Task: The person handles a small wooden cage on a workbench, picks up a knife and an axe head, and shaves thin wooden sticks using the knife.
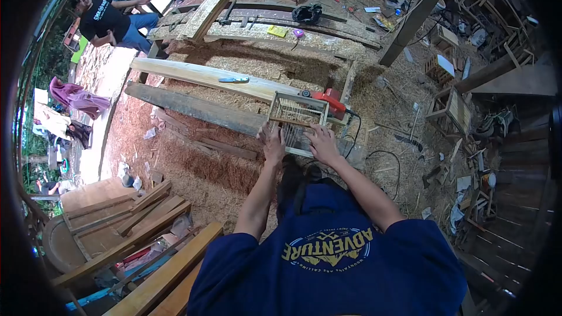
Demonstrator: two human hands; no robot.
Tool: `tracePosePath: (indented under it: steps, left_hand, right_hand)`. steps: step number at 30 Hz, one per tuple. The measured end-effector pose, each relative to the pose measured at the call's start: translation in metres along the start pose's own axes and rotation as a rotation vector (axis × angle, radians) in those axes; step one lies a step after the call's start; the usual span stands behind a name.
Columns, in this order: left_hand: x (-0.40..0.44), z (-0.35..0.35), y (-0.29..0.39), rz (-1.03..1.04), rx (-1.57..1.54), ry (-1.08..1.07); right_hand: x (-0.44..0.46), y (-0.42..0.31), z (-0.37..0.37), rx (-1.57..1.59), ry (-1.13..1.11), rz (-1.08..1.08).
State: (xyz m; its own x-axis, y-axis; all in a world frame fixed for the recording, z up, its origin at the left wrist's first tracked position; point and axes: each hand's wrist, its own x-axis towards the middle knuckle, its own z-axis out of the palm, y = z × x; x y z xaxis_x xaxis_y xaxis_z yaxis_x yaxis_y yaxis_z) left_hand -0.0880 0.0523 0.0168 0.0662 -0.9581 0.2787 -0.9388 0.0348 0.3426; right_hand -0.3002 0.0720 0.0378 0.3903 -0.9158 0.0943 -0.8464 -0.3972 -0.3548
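Observation:
A small box-like wooden frame (317, 102) with thin parallel bars inside stands on the boards in front of me. A thin brown wooden strip (297, 122) lies across it. My left hand (273, 142) is closed at the frame's left side, fingers near the strip's left end. On the right side, my right hand (322, 143) grips the frame with its fingers bent over the edge near the strip's other end. Just behind the frame is a red power tool (332, 104), with a dark cord running down beside my right hand.
A pale plank (193, 76) bears a blue-green hand tool (234, 80); a darker weathered board (199, 106) lies nearer. Sawdust covers the ground. A wooden post (413, 17) rises at right. Timber (170, 269) is stacked lower left. A person in black (111, 20) sits upper left.

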Motion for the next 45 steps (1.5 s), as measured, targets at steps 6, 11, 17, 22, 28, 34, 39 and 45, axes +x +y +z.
tracePosePath:
  steps: [6,11,17,22,28,34,39,45]
  left_hand:
    - [0.005,-0.004,0.000,-0.029,-0.031,-0.032]
    - [0.009,0.000,-0.015,-0.041,-0.263,-0.126]
    - [0.007,0.011,-0.022,-0.002,-0.257,-0.112]
    - [0.008,0.012,-0.025,-0.013,-0.274,-0.154]
    - [0.003,0.006,-0.031,0.140,-0.256,-0.049]
    - [0.005,-0.007,-0.038,-0.030,-0.558,-0.160]
    - [0.040,-0.009,-0.031,0.066,-0.385,-0.056]
    - [0.076,0.008,-0.033,0.204,-0.300,-0.177]
  right_hand:
    - [0.000,0.000,0.009,0.019,0.013,0.021]
    - [0.000,0.004,0.012,-0.005,0.002,-0.009]
    - [-0.002,0.008,0.017,-0.069,-0.003,-0.048]
    - [0.006,0.003,0.006,-0.101,-0.127,-0.009]
    - [0.019,-0.011,-0.020,-0.162,-0.139,-0.063]
    - [0.037,-0.029,-0.013,-0.069,-0.080,0.069]
    - [0.055,-0.026,-0.005,0.069,0.103,0.177]
    - [0.080,-0.029,0.021,0.043,0.208,0.396]
